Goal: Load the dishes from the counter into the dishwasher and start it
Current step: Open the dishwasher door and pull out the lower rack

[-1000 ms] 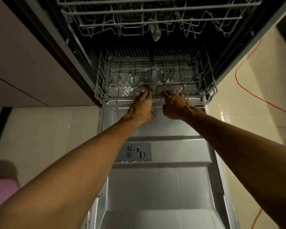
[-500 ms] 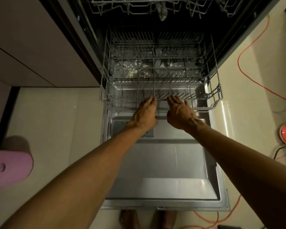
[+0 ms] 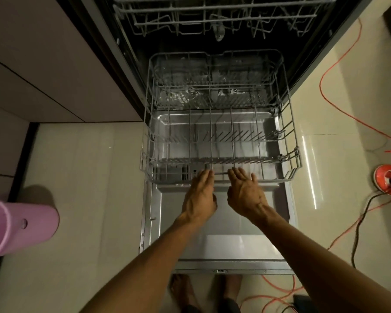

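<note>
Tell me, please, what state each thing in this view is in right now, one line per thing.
Dishwasher door: open, lying flat.
Lower rack: pulled out over the door, no dishes in it.
Upper rack: inside the machine, no dishes visible.
Left hand: fingers straight, at the lower rack's front rim.
Right hand: fingers straight, at the same rim.
Purple bucket: tipped on its side.

Lower rack (image 3: 219, 132) now rolled well out over the open door (image 3: 224, 224); my left hand (image 3: 200, 195) and right hand (image 3: 245, 195) came back with its front rail, fingers seemingly extended.
</note>
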Demonstrator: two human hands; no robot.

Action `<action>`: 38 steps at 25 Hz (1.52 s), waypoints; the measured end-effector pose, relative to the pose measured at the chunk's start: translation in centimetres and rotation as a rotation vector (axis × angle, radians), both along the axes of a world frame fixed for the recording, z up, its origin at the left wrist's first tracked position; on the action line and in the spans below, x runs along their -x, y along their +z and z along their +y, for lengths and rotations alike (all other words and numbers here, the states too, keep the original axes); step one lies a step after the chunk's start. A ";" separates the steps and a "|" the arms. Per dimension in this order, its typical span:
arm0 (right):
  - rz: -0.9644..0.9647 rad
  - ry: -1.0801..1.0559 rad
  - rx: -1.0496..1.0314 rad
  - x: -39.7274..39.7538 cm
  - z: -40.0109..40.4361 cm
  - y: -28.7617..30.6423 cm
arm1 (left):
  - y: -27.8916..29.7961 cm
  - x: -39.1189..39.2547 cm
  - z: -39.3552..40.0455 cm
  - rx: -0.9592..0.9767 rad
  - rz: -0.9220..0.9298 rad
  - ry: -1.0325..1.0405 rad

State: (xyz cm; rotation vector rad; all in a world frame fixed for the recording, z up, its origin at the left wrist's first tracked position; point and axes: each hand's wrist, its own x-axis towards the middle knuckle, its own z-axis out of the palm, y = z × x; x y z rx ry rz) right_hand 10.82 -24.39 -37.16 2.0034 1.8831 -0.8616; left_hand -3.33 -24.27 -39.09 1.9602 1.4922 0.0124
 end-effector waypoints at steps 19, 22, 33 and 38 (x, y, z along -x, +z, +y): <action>0.020 -0.018 0.082 1.8 -11.5 0.8 | 1.9 1.7 -10.3 0.093 0.010 0.077; 0.022 -0.011 0.104 1.8 -11.9 1.0 | 2.1 1.8 -10.9 0.102 0.003 0.081; 0.017 0.005 0.193 2.0 -12.7 1.8 | 2.5 1.6 -12.0 0.159 0.044 0.078; 0.024 -0.007 0.160 2.4 -10.4 2.0 | 2.9 2.7 -10.4 0.215 0.105 0.051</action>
